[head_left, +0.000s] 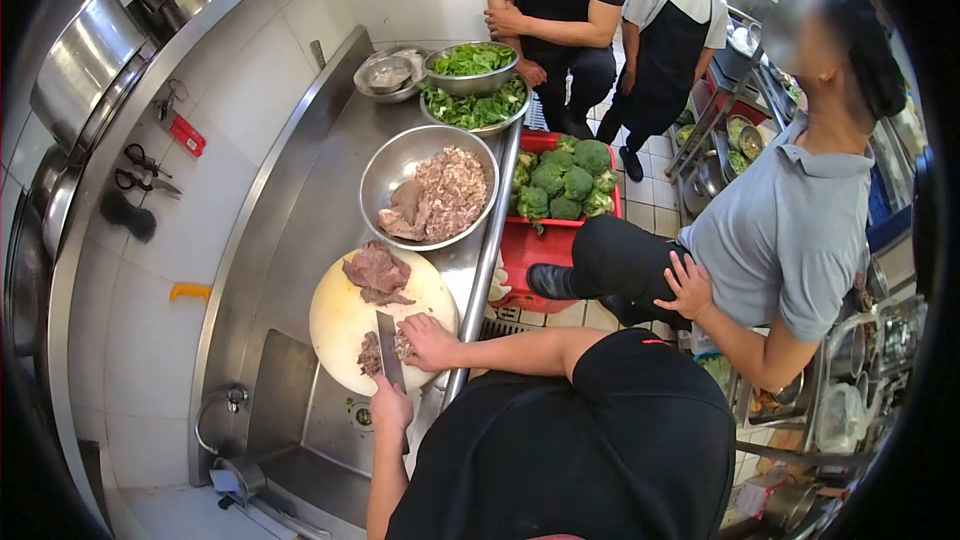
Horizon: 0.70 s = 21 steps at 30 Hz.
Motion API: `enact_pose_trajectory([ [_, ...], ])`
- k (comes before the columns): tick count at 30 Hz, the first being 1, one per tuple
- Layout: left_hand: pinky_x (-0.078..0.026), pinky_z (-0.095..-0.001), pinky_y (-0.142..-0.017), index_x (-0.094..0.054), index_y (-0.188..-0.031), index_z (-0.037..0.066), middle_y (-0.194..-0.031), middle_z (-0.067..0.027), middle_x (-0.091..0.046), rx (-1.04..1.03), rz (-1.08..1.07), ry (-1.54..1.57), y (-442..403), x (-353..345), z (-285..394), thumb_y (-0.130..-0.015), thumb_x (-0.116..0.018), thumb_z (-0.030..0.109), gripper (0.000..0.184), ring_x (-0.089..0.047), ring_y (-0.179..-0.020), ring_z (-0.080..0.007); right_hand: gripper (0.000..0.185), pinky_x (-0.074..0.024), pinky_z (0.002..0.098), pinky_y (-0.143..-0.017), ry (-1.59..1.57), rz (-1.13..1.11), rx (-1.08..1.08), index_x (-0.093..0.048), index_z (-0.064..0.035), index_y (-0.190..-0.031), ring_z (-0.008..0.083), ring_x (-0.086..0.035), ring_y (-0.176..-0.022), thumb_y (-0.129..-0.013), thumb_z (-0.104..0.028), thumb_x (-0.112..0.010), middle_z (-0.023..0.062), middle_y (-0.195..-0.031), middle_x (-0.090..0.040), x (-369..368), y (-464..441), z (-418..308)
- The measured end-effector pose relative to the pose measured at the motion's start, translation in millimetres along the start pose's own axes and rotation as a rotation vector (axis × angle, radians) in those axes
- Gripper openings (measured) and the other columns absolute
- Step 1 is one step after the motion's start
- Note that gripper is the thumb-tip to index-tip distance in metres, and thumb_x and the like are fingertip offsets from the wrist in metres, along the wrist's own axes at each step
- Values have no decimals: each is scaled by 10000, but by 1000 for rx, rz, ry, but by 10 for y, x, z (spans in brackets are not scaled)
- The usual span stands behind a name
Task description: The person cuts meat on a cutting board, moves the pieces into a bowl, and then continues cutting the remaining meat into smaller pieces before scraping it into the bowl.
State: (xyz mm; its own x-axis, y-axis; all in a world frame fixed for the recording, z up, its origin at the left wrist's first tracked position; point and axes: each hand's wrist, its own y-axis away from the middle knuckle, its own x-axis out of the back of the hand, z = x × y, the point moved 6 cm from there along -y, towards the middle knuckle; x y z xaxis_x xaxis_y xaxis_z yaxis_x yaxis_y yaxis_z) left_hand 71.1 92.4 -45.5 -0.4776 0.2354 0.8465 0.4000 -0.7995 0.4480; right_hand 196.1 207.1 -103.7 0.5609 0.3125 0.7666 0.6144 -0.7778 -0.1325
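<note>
My left hand point(391, 407) is closed around a kitchen knife point(389, 350), its blade lying across the round white cutting board point(335, 302). Fingers of my right hand point(430, 342) press on a piece of meat point(403, 345) just right of the blade. Small chopped meat bits point(370, 354) lie on the blade's other side. A larger cooked-looking chunk of meat point(376, 270) rests at the board's far edge. Beyond the board stands a steel bowl point(372, 178) holding chopped meat point(450, 190) and a few larger pieces.
Two bowls of leafy greens point(472, 62) stand at the counter's far end. A sink point(275, 380) lies left of the board. On the floor, a red crate point(618, 202) holds broccoli point(570, 180). Several people stand nearby, one in a grey shirt point(780, 220) close on the right.
</note>
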Motion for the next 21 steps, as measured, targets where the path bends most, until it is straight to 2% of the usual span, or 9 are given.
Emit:
enact_pose_trajectory([
  [2,-512,-609,-918,-455,-1289,-10,-1041,-374,-695,-19,2,-2,-27,-38,-19,-1022,-543,198,349,-679,-1024,-540,790,-385,491,-1146,-41,-54,16,-470,37,-1434,410,-457,-1333,-806,-291,-819,230,-1350,-511,-56,8,-10],
  [9,-513,-610,-905,-458,-1252,-33,-998,-389,-687,-125,22,27,-69,-45,-60,-994,-531,170,336,-674,-985,-561,738,-430,489,-1095,-49,60,101,-502,29,-1404,401,-515,-1253,-808,-272,-816,213,-1319,-543,4,39,-45],
  [10,-513,-609,-905,-458,-1250,-35,-994,-393,-685,-121,16,31,-72,-18,-59,-990,-532,167,337,-674,-982,-563,726,-435,489,-1088,-60,86,128,-509,31,-1398,401,-523,-1239,-809,-264,-812,213,-1313,-550,9,50,-38],
  [13,-514,-609,-905,-458,-1247,-39,-986,-401,-681,-112,2,44,-45,12,-53,-985,-534,163,340,-674,-978,-564,715,-427,487,-1113,-62,-15,129,-507,41,-1393,403,-523,-1248,-801,-226,-807,221,-1313,-548,-181,2,74],
  [19,-514,-612,-904,-449,-1263,-32,-1002,-400,-681,-82,22,18,-25,3,-28,-1002,-540,184,351,-678,-997,-553,694,-440,464,-1103,-32,72,187,-533,58,-1371,401,-526,-1262,-813,-256,-803,217,-1319,-571,-114,83,-4],
  [21,-514,-614,-905,-448,-1269,-28,-1016,-395,-684,-74,26,4,-15,-12,-11,-1007,-543,193,356,-678,-1004,-550,700,-438,470,-1110,-36,29,181,-524,52,-1382,394,-520,-1272,-816,-249,-804,215,-1339,-560,-58,80,-26],
])
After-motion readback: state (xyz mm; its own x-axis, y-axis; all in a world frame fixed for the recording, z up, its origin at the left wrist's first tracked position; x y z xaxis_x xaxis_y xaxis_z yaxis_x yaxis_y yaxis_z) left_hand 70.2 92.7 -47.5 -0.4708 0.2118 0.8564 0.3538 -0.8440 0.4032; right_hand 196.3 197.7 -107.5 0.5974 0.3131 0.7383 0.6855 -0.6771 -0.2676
